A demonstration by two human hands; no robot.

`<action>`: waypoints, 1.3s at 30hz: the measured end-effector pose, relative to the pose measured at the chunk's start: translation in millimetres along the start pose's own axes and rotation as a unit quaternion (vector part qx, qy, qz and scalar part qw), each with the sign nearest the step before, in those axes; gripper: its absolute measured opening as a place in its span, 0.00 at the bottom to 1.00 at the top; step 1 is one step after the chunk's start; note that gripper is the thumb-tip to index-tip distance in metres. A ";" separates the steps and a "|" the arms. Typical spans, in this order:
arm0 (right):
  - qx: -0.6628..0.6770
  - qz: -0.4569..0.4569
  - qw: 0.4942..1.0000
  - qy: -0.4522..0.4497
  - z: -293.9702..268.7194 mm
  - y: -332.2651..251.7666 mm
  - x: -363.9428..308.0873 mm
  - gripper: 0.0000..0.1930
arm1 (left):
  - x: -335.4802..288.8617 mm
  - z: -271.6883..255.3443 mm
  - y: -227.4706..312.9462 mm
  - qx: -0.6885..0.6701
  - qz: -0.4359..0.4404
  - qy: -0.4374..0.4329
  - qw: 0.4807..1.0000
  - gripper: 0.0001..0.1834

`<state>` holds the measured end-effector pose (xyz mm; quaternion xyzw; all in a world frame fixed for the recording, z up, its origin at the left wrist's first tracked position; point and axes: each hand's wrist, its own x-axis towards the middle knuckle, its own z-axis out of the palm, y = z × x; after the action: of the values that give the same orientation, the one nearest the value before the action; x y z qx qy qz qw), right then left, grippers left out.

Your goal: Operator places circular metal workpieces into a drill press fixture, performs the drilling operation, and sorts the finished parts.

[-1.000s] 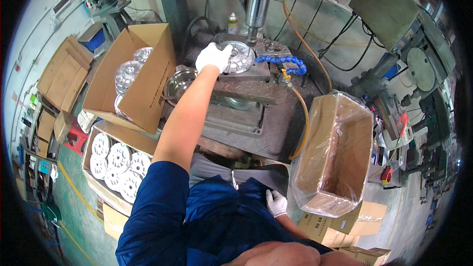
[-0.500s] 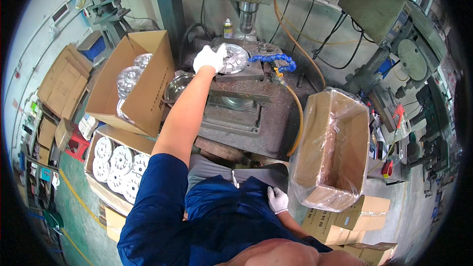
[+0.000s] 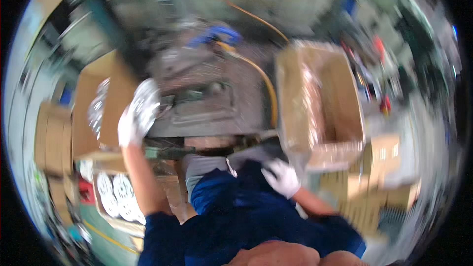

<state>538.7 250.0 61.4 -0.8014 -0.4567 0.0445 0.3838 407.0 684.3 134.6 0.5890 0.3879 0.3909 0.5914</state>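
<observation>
My left hand (image 3: 129, 128), in a white glove, grips the near edge of a round silver metal disc (image 3: 147, 101). The disc is held tilted beside the right wall of the tall cardboard box (image 3: 114, 93); motion blur hides its detail. More shiny metal discs (image 3: 98, 106) are inside that box. My right hand (image 3: 283, 177), gloved in white too, is above my lap on the right, its fingers spread with nothing in them. Ahead is the dark machine table (image 3: 246, 103) with a metal plate (image 3: 204, 111) on it.
At right stands a plastic-lined cardboard box (image 3: 320, 155). A lower box at left holds stacked white-looking discs (image 3: 120, 194). A blue segmented hose (image 3: 217, 34) and a yellow hose (image 3: 268, 83) cross the table. More cartons (image 3: 384, 155) stand at the lower right.
My left hand has come back from the press toward the tall box at left, now with a disc in it. My right hand has spread its fingers. The whole view has swung round.
</observation>
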 end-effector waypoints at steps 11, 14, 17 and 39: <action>-0.190 -0.238 0.940 -0.156 -73.6 -66.5 104.0 0.11 | -166.4 107.7 -39.4 -0.067 -0.207 -0.324 0.921 0.24; -0.036 -0.212 0.976 0.035 -116.8 -29.7 93.7 0.10 | -170.9 114.4 -29.9 -0.120 -0.298 -0.305 0.897 0.30; -0.135 0.040 0.984 0.110 -184.8 31.5 87.6 0.14 | -162.3 99.8 -31.9 0.019 -0.200 -0.414 0.888 0.41; -0.074 0.567 0.809 0.138 -32.1 396.1 221.0 0.30 | -199.2 -73.1 -82.4 0.316 -0.323 -0.144 0.880 0.22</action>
<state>956.6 286.7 -114.1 -0.9415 0.1348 0.1091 0.2890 261.8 530.0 51.5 0.6366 0.5702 -0.0542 0.5163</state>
